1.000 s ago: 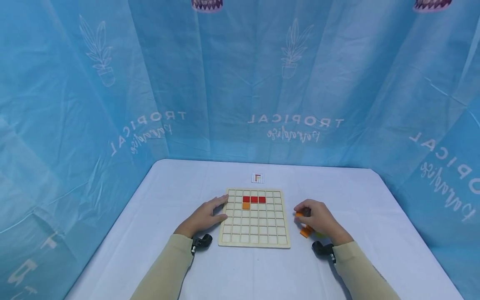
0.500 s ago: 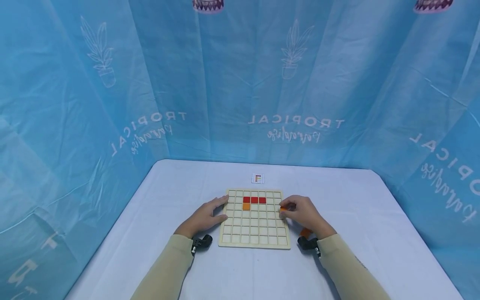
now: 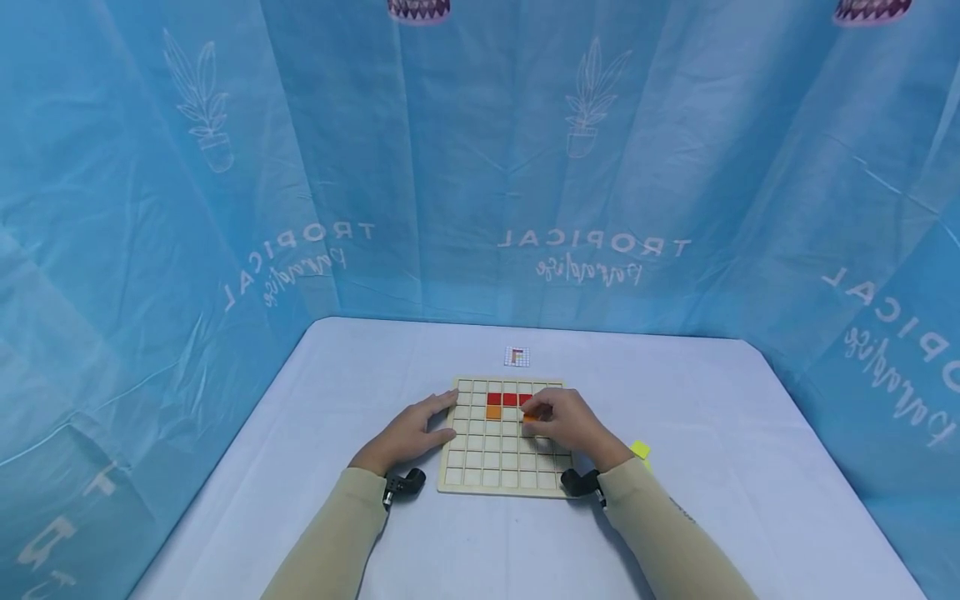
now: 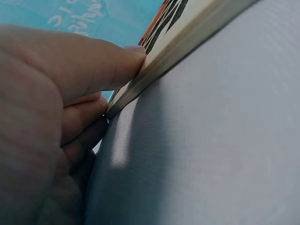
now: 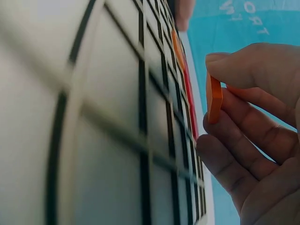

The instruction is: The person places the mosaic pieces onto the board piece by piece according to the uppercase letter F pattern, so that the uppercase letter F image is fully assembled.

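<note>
sleeves (image 3: pixel 330 529): beige, reaching to wrists | right one: small dark marking (image 3: pixel 682 510) | wrist cameras (image 3: pixel 408 482): both black | left hand (image 3: pixel 405 432), right hand (image 3: pixel 572 421): bare

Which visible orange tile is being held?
The tile pinched in the right hand, above the board; the other visible orange tile lies flat on it, next to the leftmost red tile.

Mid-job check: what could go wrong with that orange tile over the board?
The right hand pinches the orange tile above the board, so it could slip and land askew.
That hand is close to the red tiles and might nudge one.
The right sleeve could sweep the yellow tile beside it.
</note>
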`<state>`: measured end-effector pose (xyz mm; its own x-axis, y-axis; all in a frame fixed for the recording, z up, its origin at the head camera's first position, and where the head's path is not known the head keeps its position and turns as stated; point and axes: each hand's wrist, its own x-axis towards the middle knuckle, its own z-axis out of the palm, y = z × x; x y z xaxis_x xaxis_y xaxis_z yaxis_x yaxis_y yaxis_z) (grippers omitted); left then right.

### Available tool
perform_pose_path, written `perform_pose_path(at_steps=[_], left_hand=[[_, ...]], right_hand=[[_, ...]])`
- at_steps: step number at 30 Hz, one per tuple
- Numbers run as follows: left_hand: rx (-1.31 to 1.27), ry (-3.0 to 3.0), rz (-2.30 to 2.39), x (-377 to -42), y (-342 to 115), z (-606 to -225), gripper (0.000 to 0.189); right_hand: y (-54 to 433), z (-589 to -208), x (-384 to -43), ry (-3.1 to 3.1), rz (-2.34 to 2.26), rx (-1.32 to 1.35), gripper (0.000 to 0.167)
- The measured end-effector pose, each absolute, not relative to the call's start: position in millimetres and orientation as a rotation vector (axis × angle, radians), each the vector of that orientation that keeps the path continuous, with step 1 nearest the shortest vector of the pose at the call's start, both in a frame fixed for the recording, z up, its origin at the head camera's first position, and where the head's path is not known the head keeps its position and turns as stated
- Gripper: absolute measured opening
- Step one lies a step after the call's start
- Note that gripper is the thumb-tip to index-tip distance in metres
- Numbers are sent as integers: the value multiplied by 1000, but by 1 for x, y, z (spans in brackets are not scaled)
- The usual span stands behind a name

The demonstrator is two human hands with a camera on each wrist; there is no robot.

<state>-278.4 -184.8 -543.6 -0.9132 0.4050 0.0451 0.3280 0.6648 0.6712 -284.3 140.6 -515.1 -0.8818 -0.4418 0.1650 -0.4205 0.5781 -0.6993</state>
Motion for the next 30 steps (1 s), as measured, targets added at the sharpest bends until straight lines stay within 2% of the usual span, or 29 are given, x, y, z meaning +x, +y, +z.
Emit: perform_pose_path(at_steps=[14,30], left_hand=[[598,2762,1064,-279,-185,-545,73],[624,2754,1065,-278,-186,-539,72]], right_hand=[[92,-512,-293,2723,-1039,-926,22],[75,-516,-296,2786,-920,-915,24]])
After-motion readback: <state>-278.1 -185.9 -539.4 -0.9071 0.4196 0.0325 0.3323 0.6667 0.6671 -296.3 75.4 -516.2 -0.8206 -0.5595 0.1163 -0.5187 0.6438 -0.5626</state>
